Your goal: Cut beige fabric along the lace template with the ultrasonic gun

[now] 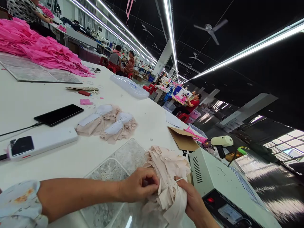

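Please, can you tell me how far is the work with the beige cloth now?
Looks done: two beige bundles lie on the table, each with a white wrap.
In hand: the right hand grips another beige bundle, a thin white band near its thumb; the left hand is at its side.
Left: probably finishing this bundle. I cannot tell how many more remain.

Rows of tube lights point(171, 28) run toward twelve o'clock beneath a black ceiling point(251, 19) with fans point(208, 28). At three o'clock, gridded windows point(288, 145) brighten the shiny floor point(258, 180); red stools point(149, 88) stand near twelve o'clock.
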Available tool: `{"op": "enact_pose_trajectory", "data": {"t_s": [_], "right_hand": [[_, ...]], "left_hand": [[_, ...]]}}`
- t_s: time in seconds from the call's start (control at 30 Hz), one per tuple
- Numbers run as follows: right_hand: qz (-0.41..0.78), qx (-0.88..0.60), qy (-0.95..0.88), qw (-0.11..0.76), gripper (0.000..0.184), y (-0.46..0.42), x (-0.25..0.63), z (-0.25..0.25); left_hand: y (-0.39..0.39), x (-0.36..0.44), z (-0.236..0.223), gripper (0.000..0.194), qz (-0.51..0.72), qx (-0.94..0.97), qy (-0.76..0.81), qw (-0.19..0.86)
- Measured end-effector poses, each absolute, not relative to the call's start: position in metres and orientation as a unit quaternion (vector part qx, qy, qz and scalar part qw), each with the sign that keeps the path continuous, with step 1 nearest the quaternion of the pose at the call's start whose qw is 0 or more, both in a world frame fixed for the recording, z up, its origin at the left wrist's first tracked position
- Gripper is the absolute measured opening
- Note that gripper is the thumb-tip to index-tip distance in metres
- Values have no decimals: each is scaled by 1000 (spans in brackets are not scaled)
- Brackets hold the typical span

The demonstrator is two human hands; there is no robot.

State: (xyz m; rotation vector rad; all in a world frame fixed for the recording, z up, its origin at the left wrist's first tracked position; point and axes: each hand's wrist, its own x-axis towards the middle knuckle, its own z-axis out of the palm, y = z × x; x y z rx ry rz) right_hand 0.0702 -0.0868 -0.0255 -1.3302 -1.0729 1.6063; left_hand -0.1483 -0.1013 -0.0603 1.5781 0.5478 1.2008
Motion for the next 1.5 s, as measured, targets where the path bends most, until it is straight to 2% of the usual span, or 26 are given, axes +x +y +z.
{"op": "enact_pose_trajectory", "data": {"t_s": [0.2,0.4,0.6,0.67,0.87,1.07,1.13,1.23,1.27,1.3,1.4,1.5], "right_hand": [[635,-527,-403,396,31,-85,62,-16],[627,-524,-420,396,30,-86,53,-19],[627,-515,-424,402,51,-83,68,-14],[630,-510,-416,412,57,-80,75,-12],[645,-480,-392,446,67,-81,80,-12],[694,-456,-384,405,68,-91,78,-18],[699,-450,-379,405,67,-92,79,-19],[701,-470,-368,390,74,-94,78,-21],[703,-476,-364,382,76,-95,77,-22],[706,-479,-362,376,78,-96,76,-22],[716,-475,-355,367,79,-101,72,-22],[714,-476,-344,382,74,-103,70,-22]], "left_hand": [[-103,-142,-45,12,507,658,282,480],[-98,-126,-42,3,468,636,297,536],[-100,-135,-42,38,386,585,224,677],[-106,-144,-46,44,389,562,221,696],[-102,-174,-62,42,412,543,260,684],[-91,-182,-45,36,379,590,254,666],[-105,-177,-42,30,383,633,269,616],[-129,-168,-42,18,411,749,319,411],[-134,-165,-44,18,396,779,329,360],[-137,-162,-46,17,367,795,334,350],[-134,-154,-55,14,265,764,336,483],[-123,-146,-64,27,227,724,330,562]]}}
